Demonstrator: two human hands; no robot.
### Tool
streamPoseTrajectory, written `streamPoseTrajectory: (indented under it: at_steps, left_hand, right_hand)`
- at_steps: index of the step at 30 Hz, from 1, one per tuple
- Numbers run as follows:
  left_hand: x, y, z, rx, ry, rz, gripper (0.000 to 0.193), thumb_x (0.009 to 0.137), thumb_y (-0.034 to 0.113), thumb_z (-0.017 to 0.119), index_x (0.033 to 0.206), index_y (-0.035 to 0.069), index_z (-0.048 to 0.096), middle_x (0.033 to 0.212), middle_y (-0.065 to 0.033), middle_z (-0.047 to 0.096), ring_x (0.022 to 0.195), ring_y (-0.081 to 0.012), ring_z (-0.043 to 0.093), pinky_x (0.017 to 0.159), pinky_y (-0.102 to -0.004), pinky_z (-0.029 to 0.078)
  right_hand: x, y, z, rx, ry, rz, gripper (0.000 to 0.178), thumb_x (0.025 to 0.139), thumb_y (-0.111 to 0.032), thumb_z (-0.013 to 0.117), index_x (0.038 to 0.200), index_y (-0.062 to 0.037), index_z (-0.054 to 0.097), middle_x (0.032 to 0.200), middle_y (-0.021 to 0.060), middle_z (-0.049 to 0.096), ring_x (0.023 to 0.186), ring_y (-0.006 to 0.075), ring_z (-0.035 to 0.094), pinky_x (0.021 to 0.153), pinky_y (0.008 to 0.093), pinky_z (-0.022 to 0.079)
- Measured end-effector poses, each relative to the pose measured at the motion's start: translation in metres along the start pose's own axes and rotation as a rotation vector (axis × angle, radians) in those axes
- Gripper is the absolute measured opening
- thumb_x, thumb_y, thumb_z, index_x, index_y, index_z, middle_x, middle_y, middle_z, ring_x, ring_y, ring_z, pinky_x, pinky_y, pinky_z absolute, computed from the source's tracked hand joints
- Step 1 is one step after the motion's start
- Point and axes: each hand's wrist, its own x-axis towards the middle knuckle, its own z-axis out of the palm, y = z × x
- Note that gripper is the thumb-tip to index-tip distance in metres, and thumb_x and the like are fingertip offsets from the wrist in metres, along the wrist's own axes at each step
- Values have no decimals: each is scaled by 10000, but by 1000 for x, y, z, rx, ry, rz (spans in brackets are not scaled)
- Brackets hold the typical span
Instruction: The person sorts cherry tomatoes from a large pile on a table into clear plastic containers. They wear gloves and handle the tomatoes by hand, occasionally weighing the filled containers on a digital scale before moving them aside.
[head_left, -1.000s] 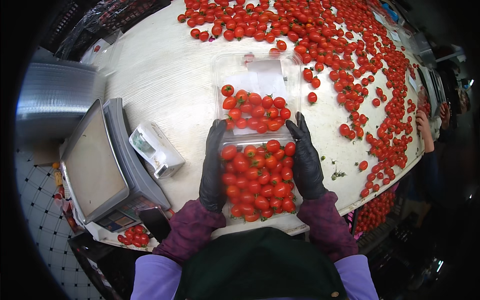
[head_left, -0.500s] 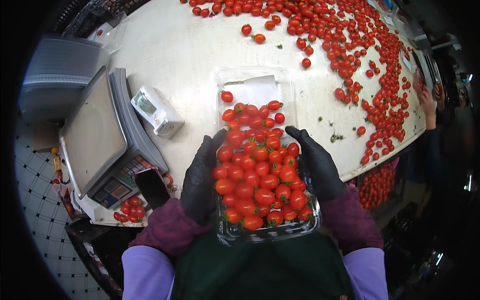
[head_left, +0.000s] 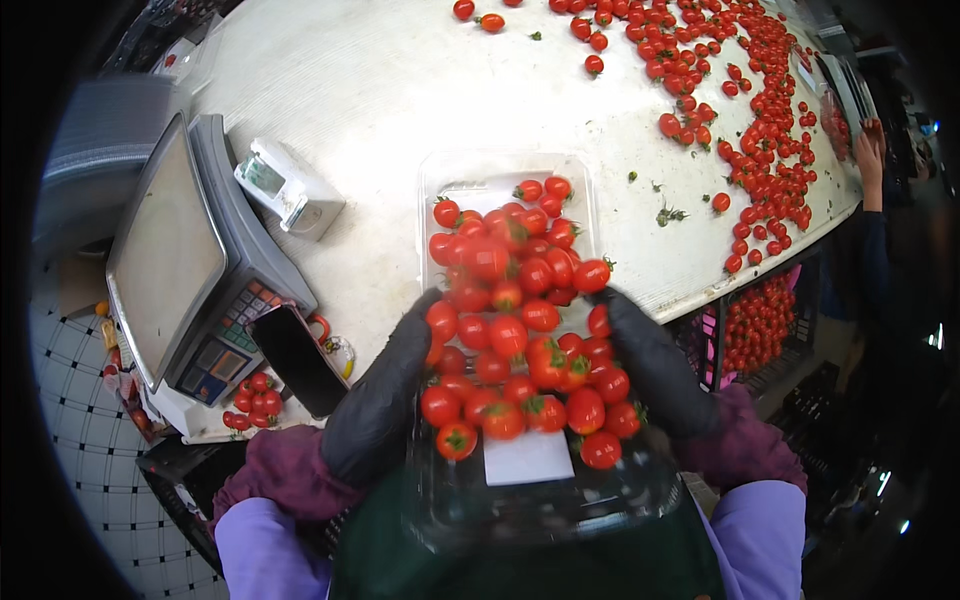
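My black-gloved left hand (head_left: 378,398) and black-gloved right hand (head_left: 662,368) grip the two sides of a clear plastic box (head_left: 440,500). Cherry tomatoes (head_left: 508,336) with green stems are tumbling about inside it, some blurred by motion. A clear tray section (head_left: 590,190) lies beyond on the table, also with tomatoes in it; whether a hinge joins the two is hidden. At the near end a white paper slip (head_left: 528,460) shows on the bare bottom. My fingertips are mostly hidden behind the plastic and fruit.
On the left stand a weighing scale (head_left: 175,250), a small white device (head_left: 290,190) and a leaning phone (head_left: 295,360) beside a few tomatoes (head_left: 255,402). Loose tomatoes (head_left: 770,130) spread over the white table (head_left: 400,90). A tomato crate (head_left: 760,330) sits below its right edge; another person's hand (head_left: 870,150) is beyond.
The near box has tipped and tomatoes have shifted away from me into the far section, baring the near bottom and its slip. My hands have lowered slightly. The whole view has shifted a little.
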Motion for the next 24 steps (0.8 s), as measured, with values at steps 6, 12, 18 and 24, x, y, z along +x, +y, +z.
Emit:
streamPoseTrajectory:
  at_steps: [6,12,18,24]
  left_hand:
    - [5,-1,-13,201,-19,61,560,974,364,310,1420,72,139,1390,-120,325,1202,-212,429,990,-336,371]
    - [11,-9,-31,162,64,-39,592,953,382,381,1416,77,175,1349,-132,379,1166,-215,454,953,-333,397]
    - [13,4,-26,424,130,41,553,923,314,481,1364,28,309,1252,-139,470,1097,-187,482,937,-308,379]
    - [45,29,-83,1489,565,846,458,835,22,510,1286,43,434,1313,-179,411,1220,-274,397,1001,-369,324]
  right_hand:
    - [8,-16,9,-2,8,-38,524,975,-358,324,1359,-2,292,1313,110,422,1198,161,411,1014,305,326]
    - [7,-7,-7,-203,128,-36,515,971,-334,363,1364,-7,298,1332,118,394,1207,168,388,1013,307,312]
    - [10,-7,-21,-426,88,-114,440,950,-289,443,1304,-31,405,1221,118,472,1155,170,431,950,302,375]
    - [47,-30,-36,-799,460,-685,426,841,-108,597,1240,-43,463,1213,134,502,1107,237,488,844,319,444]
